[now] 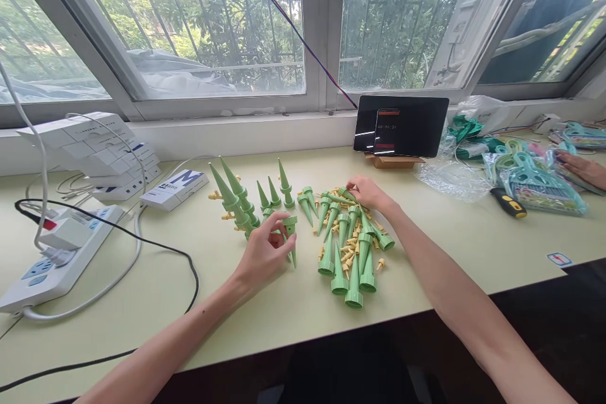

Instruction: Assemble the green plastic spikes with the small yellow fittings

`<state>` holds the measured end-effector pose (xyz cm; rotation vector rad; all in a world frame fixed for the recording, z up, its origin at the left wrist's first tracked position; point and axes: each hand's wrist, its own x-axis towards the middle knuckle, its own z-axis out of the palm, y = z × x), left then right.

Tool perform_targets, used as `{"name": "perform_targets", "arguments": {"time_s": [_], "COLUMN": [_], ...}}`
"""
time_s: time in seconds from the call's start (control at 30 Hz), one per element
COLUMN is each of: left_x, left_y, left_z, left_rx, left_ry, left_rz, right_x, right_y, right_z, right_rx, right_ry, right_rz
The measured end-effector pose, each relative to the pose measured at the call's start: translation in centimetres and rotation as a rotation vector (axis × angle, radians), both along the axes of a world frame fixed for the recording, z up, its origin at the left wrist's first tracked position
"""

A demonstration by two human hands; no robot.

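Note:
My left hand point(267, 249) grips a green plastic plant watering spike point(290, 225), its collar up and its tip pointing down. To the left and behind it, several green spikes stand tip-up, some with yellow valves point(227, 216) sticking out of their sides. At the back of a loose pile of green spikes point(339, 281), my right hand point(367, 192) has its fingers closed beside a spike's collar; what they pinch, if anything, is hidden. Small yellow valves point(348, 259) lie scattered among the piled spikes.
A tablet point(426, 126) with a phone point(387, 132) showing a timer leans on a cardboard stand. Left are a power strip point(66, 259), cables and stacked white boxes point(104, 145). At right lie a screwdriver point(509, 202), packaged brushes point(540, 183) and another person's hand point(582, 169).

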<state>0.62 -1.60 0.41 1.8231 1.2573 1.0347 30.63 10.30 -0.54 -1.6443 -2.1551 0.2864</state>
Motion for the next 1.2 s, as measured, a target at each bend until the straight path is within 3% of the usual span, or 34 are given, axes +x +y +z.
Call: {"name": "perform_targets", "arguments": {"time_s": [0.83, 1.2], "left_x": [-0.04, -0.05], "left_y": [0.06, 0.11], "left_z": [-0.05, -0.14], "left_rx": [0.034, 0.038], "left_ry": [0.069, 0.074], "left_rz": [-0.013, -0.009], "right_x": [-0.30, -0.74], "right_y": [0.08, -0.46], "right_z": [-0.56, 0.12], "right_rx": [-0.016, -0.043], "right_ry": [0.031, 0.025], "right_rz": [0.082, 0.146]}}
